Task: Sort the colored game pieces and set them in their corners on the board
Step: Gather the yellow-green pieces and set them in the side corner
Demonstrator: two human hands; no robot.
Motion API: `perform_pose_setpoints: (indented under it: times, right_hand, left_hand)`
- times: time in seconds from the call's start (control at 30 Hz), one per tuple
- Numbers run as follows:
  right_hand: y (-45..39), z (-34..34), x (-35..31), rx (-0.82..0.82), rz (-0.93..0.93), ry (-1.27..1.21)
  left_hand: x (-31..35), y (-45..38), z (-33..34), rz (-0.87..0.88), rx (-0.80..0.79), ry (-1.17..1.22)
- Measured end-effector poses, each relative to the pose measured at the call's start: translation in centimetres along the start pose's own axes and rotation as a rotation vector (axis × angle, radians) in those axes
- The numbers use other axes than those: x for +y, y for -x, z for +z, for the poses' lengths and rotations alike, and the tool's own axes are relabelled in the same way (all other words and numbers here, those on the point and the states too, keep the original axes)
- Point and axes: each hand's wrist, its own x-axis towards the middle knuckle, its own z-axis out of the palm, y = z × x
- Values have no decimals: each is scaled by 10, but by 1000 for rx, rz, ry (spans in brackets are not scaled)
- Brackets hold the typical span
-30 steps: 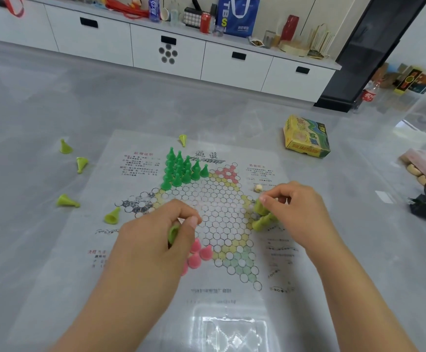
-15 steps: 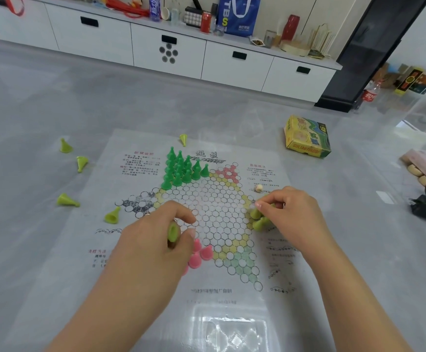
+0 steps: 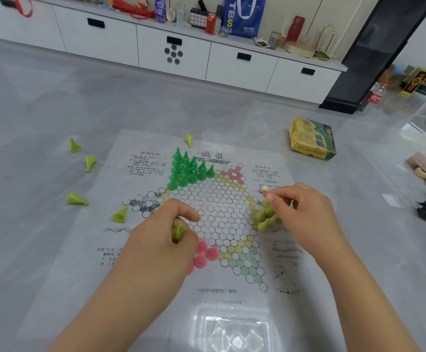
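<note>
Gripping a lime plastic cone (image 3: 177, 231), left hand (image 3: 156, 240); right hand (image 3: 306, 219) fingers pinching cones (image 3: 266, 218) on glossy board (image 3: 222, 212).

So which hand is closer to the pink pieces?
The left hand. It grips a lime piece right beside the pink pieces, partly covering them. The right hand is across the board, among the lime pieces in the right corner.
</note>
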Motion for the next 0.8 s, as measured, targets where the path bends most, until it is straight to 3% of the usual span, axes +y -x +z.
perform_pose_setpoints:
  times: [0.07, 0.17, 0.27, 0.33, 0.43, 0.53, 0.63, 0.8]
  right_hand:
    - [8, -2, -16, -3, -63, -149]
    - [26, 4, -44, -227, -293, -219]
    - [37, 17, -55, -336, -521, -213]
    - [40, 20, -57, -336, -562, -252]
    - [40, 19, -56, -371, -568, -273]
    - [39, 20, -55, -450, -500, -285]
    - [41, 21, -58, -486, -397, -376]
    - [40, 17, -59, -583, -236, -481]
  left_hand:
    - [0, 0, 1, -8, -12, -22]
    - [1, 1, 4, 1, -19, -39]
    - [9, 2, 4, -34, -61, 106]
    - [10, 2, 1, -95, -138, 228]
    - [7, 3, -5, -99, -240, 237]
    - [4, 6, -3, -20, -224, 171]
    - [-4, 3, 3, 144, -149, -36]
    - [-2, 8, 4, 375, -205, -361]
